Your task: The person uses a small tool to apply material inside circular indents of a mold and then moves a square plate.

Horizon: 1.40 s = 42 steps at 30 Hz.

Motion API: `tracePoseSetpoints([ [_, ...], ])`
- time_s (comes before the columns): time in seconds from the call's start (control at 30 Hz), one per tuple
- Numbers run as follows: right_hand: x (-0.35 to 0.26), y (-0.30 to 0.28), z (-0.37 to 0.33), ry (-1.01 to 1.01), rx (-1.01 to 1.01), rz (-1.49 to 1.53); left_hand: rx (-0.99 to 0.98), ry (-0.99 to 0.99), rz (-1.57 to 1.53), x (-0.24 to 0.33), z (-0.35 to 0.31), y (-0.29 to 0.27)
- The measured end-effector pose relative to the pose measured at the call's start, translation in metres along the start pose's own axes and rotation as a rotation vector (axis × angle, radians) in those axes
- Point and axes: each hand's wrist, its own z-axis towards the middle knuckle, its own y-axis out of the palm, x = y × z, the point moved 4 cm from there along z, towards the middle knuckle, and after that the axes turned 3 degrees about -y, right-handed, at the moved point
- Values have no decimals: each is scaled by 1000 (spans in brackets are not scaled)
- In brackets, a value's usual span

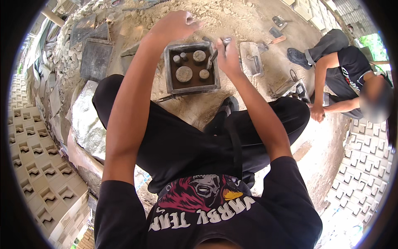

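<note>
In front of me on the ground lies a square moulding frame [193, 90] filled with brown sand. Several round, sand-coloured pieces sit in it, among them a large disc [184, 74], another disc [199, 56] and a small cylinder [177, 59]. My right hand [229, 56] is closed round a slim metal tool [211, 60], whose lower end points down at the frame's right side beside a small disc [204, 74]. My left hand [176, 25] hovers beyond the frame's far left corner, its fingers curled and slightly blurred. Whatever those fingers hold, if anything, is hidden.
Right of the frame lies a flat float with a handle [252, 59]; beyond it is a trowel with a wooden handle [277, 39]. Loose sand [219, 18] covers the far ground. Dark boards [96, 58] lie at left. Another person [348, 74] works at a second frame [296, 89] on the right.
</note>
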Motion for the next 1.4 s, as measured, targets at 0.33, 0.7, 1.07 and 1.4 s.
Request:
tracePoseSetpoints([
  [0.33,-7,4,-9,-17,10,-134,6,18,-20,0,3,2],
  [0.7,-20,19,-9,67,-283,-220,45,71,-45,9,8,-1],
  [1.07,-32,33,-23,12,-304,-104,-8,22,20,9,-7,-4],
  [1.4,-32,24,-28,-72,-198,-83,-61,16,43,17,-2,-1],
])
